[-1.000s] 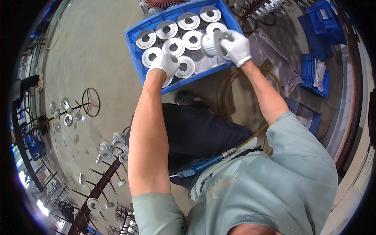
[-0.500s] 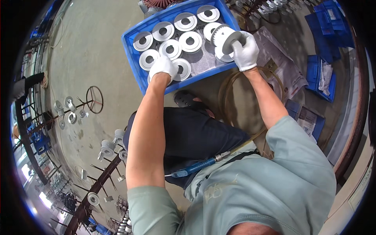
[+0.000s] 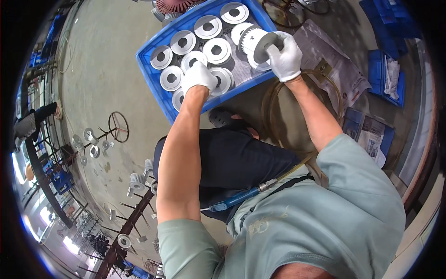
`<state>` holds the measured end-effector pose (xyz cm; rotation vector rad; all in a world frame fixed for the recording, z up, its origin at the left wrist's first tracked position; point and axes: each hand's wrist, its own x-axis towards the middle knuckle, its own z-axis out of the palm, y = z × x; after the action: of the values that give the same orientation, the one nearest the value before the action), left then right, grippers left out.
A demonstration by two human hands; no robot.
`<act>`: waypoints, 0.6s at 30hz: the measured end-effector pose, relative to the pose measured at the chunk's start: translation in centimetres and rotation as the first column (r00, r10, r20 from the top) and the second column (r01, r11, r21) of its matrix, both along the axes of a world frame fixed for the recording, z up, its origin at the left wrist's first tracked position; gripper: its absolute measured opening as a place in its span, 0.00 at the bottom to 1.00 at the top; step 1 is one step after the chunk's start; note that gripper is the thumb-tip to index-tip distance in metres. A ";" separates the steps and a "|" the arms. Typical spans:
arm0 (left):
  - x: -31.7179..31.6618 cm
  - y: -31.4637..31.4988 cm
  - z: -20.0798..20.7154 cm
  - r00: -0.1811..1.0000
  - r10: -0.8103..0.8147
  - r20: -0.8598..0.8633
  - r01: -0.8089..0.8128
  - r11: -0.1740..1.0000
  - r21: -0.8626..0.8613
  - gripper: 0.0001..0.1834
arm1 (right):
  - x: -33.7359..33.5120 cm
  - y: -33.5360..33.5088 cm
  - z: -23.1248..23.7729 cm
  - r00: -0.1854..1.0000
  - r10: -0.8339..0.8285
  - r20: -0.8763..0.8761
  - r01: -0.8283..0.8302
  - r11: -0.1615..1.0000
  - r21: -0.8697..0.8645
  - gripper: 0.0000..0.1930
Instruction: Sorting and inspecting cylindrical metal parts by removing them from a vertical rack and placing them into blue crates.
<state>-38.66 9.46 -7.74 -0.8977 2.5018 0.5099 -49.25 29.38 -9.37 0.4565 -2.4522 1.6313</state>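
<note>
My gloved right hand (image 3: 284,56) is closed round the dark grey end of a toothed pulley (image 3: 251,39), tilted on its side above the right part of a blue crate (image 3: 158,95). White teeth on the pulley face left. My gloved left hand (image 3: 199,78) reaches into the crate against the lower edge of a flanged pulley (image 3: 188,61); its fingertips are hidden, so I cannot tell whether it grips. Beside that hand lie another pulley (image 3: 172,78) on the left and one (image 3: 223,80) on the right. Several similar white pulleys with dark keyed bores stand in rows.
Printed paper lines the crate, and a paper sheet (image 3: 320,60) lies to its right. A coiled hose (image 3: 274,109) rests below it. Blue bins (image 3: 388,79) stand at right. A blue air gun (image 3: 234,199) lies across my lap. At left, pulleys hang on a spiked rack (image 3: 134,211).
My left hand has shifted right, from beside the left-hand pulley to the lower edge of its neighbour. My right hand still holds the toothed pulley. The whole view has shifted slightly.
</note>
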 end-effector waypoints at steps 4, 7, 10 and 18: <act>0.1 0.2 -0.4 0.997 -0.032 -0.076 0.034 0.999 0.024 0.12 | 0.0 0.1 0.1 1.000 0.004 0.010 -0.004 1.000 0.004 0.15; 0.1 0.0 -0.1 0.993 -0.088 -0.081 0.090 0.996 0.016 0.11 | 0.0 0.2 0.0 1.000 -0.001 0.001 0.001 1.000 0.000 0.15; -0.2 -1.0 0.6 0.979 -0.205 -0.017 0.205 0.978 -0.028 0.10 | -0.1 0.2 -0.5 0.999 -0.001 -0.036 0.000 1.000 -0.021 0.16; -4.6 6.0 1.4 0.819 -0.362 -0.446 0.428 0.902 0.054 0.13 | -1.7 0.4 -1.3 0.947 0.058 0.317 0.170 0.747 -0.643 0.12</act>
<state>-43.29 15.42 -6.37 -0.1924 2.8808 0.8094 -50.96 29.78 -10.66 -0.0021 -1.8048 2.5392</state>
